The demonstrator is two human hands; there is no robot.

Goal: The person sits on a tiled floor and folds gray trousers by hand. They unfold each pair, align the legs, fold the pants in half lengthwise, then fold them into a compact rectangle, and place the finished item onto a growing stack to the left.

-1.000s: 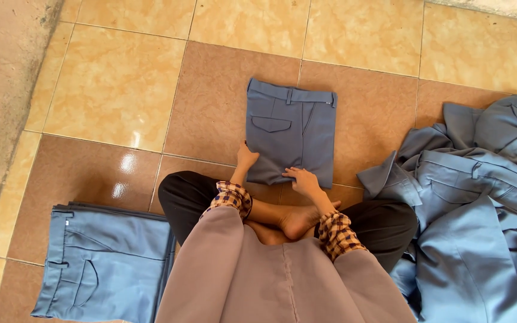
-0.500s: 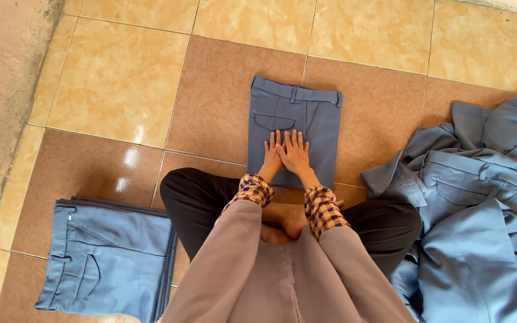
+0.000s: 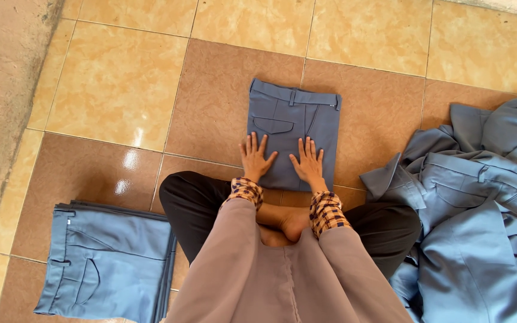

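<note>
A: Where do the folded grey-blue cotton trousers (image 3: 292, 134) lie?

B: Flat on the brown and tan tiled floor (image 3: 121, 90), straight in front of the crossed legs, waistband at the far edge, back pocket facing up. The fold makes a neat rectangle.

A: And the hands?

B: Both are flat, fingers spread, gripping nothing. The left hand (image 3: 255, 158) presses the near left part of the fold, its thumb side partly over the edge onto the tile. The right hand (image 3: 308, 164) presses the near right part. They sit near each other, not touching.

A: So how is this pressing done well?

B: I judge it best to keep the palms flat and push down evenly, stroking from the middle out to the edges, so trapped air and creases leave and the layers stay square. Leaning too hard on one side could skew the lower layers out of line. The left hand would do better wholly on the cloth.

A: What lies around?

B: To the left, beside the knee, a stack of lighter blue folded trousers (image 3: 112, 263) rests on the floor, well apart from the pressed pair. To the right, a loose heap of unfolded grey-blue garments (image 3: 480, 203) spreads against the other knee.
</note>
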